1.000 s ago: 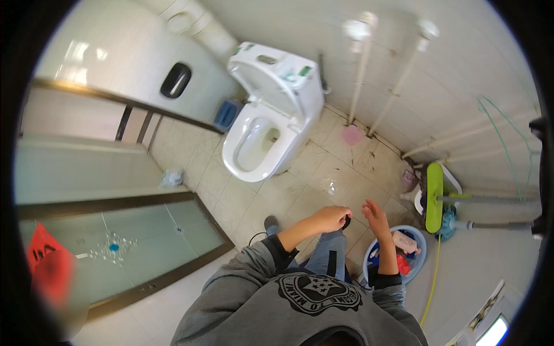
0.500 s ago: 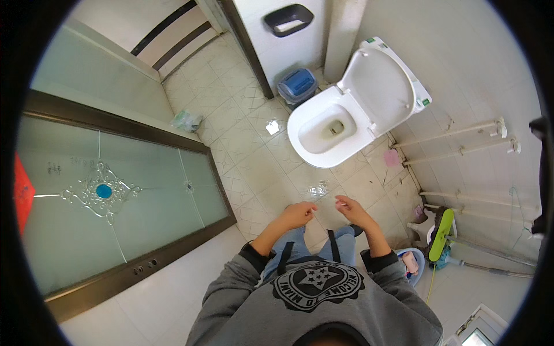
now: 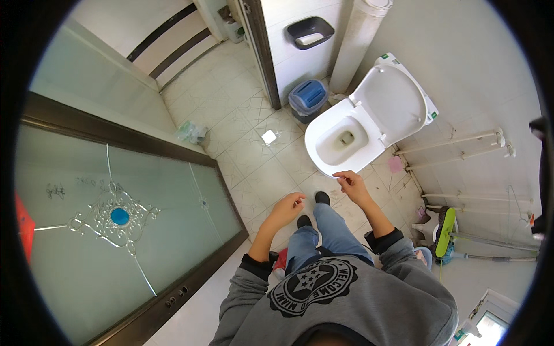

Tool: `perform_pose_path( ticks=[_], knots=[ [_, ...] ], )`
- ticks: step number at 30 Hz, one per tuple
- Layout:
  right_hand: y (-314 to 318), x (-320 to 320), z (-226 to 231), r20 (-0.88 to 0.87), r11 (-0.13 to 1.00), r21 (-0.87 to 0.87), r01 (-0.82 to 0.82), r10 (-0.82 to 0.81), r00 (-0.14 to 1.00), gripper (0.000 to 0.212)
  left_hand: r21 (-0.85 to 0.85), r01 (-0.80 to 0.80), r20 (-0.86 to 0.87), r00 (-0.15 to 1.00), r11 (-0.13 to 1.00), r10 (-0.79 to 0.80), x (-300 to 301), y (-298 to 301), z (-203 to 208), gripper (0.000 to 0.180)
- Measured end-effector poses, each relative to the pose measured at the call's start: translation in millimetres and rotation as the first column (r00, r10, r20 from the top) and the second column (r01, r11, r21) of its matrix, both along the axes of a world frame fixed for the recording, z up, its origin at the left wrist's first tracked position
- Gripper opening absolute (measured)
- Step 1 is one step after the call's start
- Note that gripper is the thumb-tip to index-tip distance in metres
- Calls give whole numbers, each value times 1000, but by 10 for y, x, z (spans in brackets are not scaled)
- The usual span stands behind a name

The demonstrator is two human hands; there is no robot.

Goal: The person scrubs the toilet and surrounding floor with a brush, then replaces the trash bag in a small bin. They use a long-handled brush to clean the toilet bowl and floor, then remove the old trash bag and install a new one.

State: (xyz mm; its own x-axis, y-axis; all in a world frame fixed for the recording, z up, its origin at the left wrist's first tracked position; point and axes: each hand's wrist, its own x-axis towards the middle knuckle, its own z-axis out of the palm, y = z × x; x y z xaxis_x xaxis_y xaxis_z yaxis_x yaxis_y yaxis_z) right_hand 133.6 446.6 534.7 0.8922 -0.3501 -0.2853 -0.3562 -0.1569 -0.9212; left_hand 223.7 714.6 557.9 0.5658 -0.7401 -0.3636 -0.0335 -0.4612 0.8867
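Looking down through the head camera, I have both bare hands in view, well apart from each other. The right hand is partly open, its fingers loosely bent and a little spread. From above, its fingertips overlap the near rim of the white ceramic toilet with the raised lid; I cannot tell whether they touch it or hang above it. The left hand is half curled, thumb and fingers slightly parted and directed to the right, over the pale tiled floor.

I see the toilet on the far right of centre, lid leaning back to the right, the bowl uncovered toward me. Just beside it on its far left stands a blue-lidded waste bin with a dark base. Farther on, a black oval tray hangs on the wall with something white inside.

On my left is a frosted glass door with a round blue ornament. A crumpled translucent plastic bag lies by its far end. On my right a lime-green flat mop head leans near a light blue plastic basin.
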Motion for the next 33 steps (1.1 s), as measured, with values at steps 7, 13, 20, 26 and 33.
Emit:
perform_pose_path(
  ticks=[7,13,20,26,33],
  knots=[
    [-266,168,-169,-89,990,122,64,-54,995,34,67,10,-14,1000,998,-9,606,-56,-75,27],
    [-668,543,-382,-130,972,173,157,-136,982,39,84,102,15,995,991,-103,1220,-694,-67,27],
    [-1271,1209,-614,-159,947,226,228,-195,968,41,153,401,73,907,903,-415,1843,-1767,-85,24],
    [-1701,1662,-552,-164,953,111,282,-262,951,39,141,481,117,860,865,-497,2404,-2545,-75,28],
    [-2370,1515,-379,-102,857,-216,468,-497,862,34,89,650,131,743,755,-656,2754,-3528,-33,31]
  ],
)
